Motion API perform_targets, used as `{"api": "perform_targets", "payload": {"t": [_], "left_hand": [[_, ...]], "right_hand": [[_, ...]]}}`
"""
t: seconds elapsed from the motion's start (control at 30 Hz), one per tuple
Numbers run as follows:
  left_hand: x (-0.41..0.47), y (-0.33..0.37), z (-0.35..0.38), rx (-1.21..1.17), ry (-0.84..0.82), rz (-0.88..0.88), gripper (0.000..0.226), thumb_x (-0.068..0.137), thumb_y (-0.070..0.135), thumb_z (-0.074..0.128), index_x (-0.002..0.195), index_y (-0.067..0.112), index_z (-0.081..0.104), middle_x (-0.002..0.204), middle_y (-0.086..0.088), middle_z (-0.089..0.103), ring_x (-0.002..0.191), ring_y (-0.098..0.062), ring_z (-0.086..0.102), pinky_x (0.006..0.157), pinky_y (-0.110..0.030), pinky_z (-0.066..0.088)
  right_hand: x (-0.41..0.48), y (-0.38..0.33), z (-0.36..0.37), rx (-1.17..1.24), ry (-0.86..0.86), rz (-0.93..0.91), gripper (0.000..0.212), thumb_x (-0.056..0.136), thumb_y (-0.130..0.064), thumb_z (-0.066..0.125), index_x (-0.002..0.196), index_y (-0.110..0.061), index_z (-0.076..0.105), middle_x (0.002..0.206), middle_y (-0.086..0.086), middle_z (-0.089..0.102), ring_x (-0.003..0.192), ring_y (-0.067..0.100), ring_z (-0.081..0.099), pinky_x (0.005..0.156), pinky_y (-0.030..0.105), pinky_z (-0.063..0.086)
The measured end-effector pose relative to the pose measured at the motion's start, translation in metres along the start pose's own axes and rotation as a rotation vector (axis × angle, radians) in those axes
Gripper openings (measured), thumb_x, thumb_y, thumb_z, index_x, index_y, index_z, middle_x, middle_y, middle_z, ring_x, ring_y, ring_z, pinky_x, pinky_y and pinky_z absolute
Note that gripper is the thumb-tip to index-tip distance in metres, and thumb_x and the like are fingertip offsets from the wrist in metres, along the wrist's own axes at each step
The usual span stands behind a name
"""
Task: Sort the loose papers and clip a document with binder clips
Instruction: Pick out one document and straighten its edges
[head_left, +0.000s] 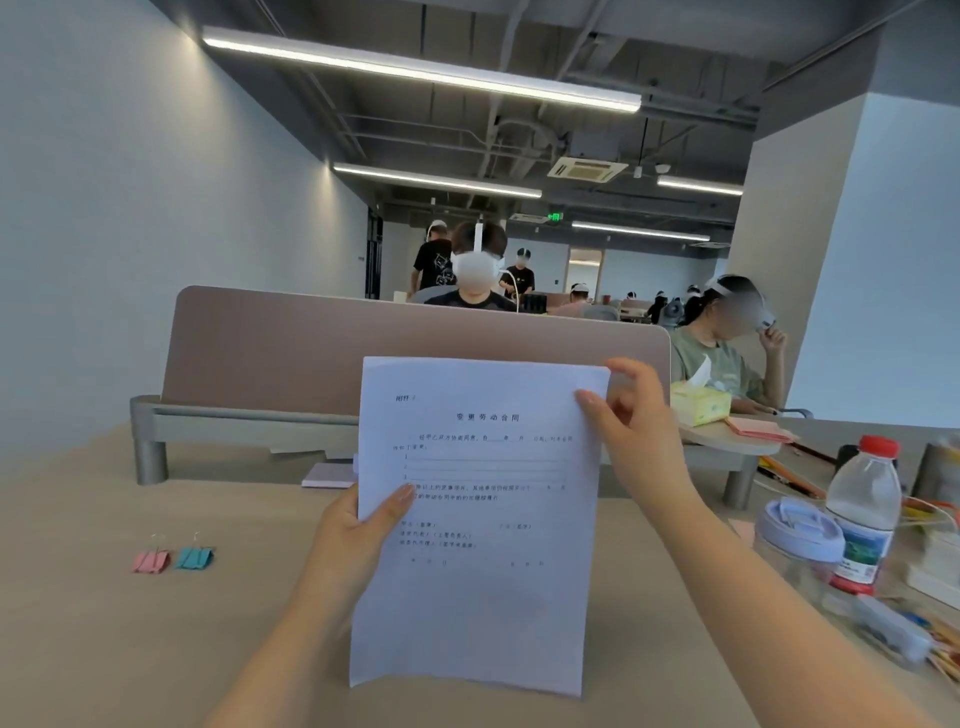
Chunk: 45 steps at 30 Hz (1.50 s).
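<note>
I hold a white printed document (483, 582) upright above the desk, its text facing me. My left hand (358, 535) grips its left edge about halfway up, thumb on the front. My right hand (634, 426) pinches the top right corner between thumb and fingers. I cannot tell how many sheets it has. A pink binder clip (150, 561) and a teal binder clip (195, 557) lie side by side on the tan desk (130, 639), well to the left of the document, wire handles up.
A brown partition (270, 353) stands at the desk's far edge, with a small lilac notepad (328, 475) at its foot. To the right are a clear jar with a lilac lid (797, 540), a water bottle (865, 514), pens and a tissue box (698, 402). People sit beyond.
</note>
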<state>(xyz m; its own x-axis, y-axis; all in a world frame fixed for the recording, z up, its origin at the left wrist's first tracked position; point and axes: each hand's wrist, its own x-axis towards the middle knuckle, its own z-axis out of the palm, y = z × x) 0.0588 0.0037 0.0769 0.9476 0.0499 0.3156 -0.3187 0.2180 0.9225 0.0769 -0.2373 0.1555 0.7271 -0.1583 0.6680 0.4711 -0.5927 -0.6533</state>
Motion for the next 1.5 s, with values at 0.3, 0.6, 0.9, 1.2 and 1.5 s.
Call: {"api": "perform_targets", "payload": {"t": [0.3, 0.6, 0.9, 1.2, 1.5], "left_hand": [[0.002, -0.006, 0.001, -0.017, 0.012, 0.027, 0.01, 0.088, 0.02, 0.06, 0.092, 0.027, 0.066, 0.076, 0.017, 0.076, 0.069, -0.002, 0.072, 0.054, -0.018, 0.056], [0.004, -0.009, -0.002, 0.024, 0.04, 0.04, 0.011, 0.087, 0.024, 0.062, 0.095, 0.031, 0.066, 0.088, 0.015, 0.076, 0.083, -0.008, 0.073, 0.068, -0.026, 0.06], [-0.004, 0.002, -0.001, 0.09, 0.069, 0.04, 0.009, 0.088, 0.023, 0.061, 0.092, 0.029, 0.067, 0.088, 0.012, 0.077, 0.076, -0.007, 0.073, 0.061, -0.024, 0.06], [-0.044, -0.006, -0.104, 0.299, 0.097, -0.324, 0.017, 0.096, 0.026, 0.048, 0.103, 0.025, 0.064, 0.079, 0.009, 0.077, 0.072, -0.011, 0.074, 0.062, -0.027, 0.058], [-0.051, -0.024, -0.182, 0.368, 0.45, -0.383, 0.026, 0.099, 0.02, 0.039, 0.1, 0.004, 0.059, 0.09, -0.009, 0.066, 0.076, -0.024, 0.061, 0.065, -0.031, 0.047]], "right_hand": [[-0.098, 0.067, 0.036, 0.51, -0.438, 0.502, 0.024, 0.093, -0.022, 0.056, 0.116, -0.025, 0.061, 0.112, -0.01, 0.072, 0.102, 0.01, 0.069, 0.078, 0.022, 0.056], [-0.104, 0.072, 0.028, 0.358, -0.574, 0.484, 0.024, 0.097, -0.022, 0.049, 0.118, -0.028, 0.058, 0.111, -0.017, 0.071, 0.097, -0.001, 0.068, 0.082, 0.022, 0.056], [-0.092, 0.028, 0.029, 0.474, -0.181, 0.381, 0.02, 0.097, -0.015, 0.047, 0.102, -0.03, 0.06, 0.103, -0.012, 0.071, 0.089, 0.001, 0.069, 0.073, 0.02, 0.055], [-0.157, 0.024, 0.097, 0.516, -0.583, 0.673, 0.023, 0.096, -0.009, 0.049, 0.117, -0.013, 0.057, 0.113, 0.008, 0.071, 0.097, 0.024, 0.07, 0.085, 0.039, 0.057], [-0.191, -0.004, 0.156, 0.309, -0.792, 0.512, 0.028, 0.093, -0.012, 0.051, 0.109, -0.033, 0.059, 0.107, -0.01, 0.072, 0.098, 0.009, 0.069, 0.091, 0.039, 0.053]]}}
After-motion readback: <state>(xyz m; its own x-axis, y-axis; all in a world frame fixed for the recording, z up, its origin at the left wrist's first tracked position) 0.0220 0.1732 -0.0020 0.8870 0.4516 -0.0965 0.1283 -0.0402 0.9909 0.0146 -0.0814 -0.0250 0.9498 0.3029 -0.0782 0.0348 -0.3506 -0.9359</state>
